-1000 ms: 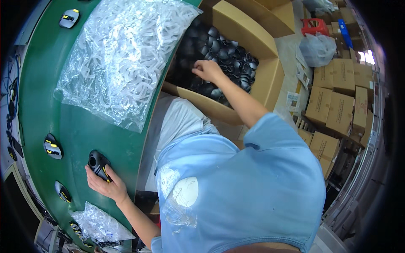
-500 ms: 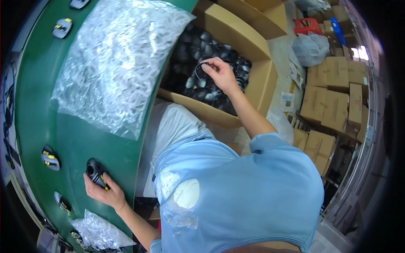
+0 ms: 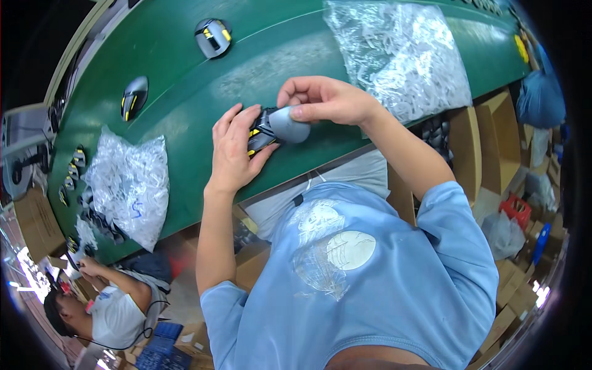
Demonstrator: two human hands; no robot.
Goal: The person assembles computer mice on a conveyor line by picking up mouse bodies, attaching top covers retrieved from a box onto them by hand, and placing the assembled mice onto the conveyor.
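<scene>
My left hand is closed around a black plastic housing with yellow stripes, shaped like a computer mouse, just over the green table. At its right end lies a smooth grey rounded cover, touching the housing. The thumb and fingers of my right hand pinch the cover's upper edge. Whether cover and housing are joined cannot be seen. Farther off on the table sit a similar grey, black and yellow piece and another one.
A clear bag of pale plastic parts lies at the right; a second such bag lies at the left. Cardboard boxes stand beyond the table's right front edge. At lower left, another person sits at the table.
My right hand has come from the box of dark parts to the table and now holds the grey cover against the housing. My view has swung left, toward the table.
</scene>
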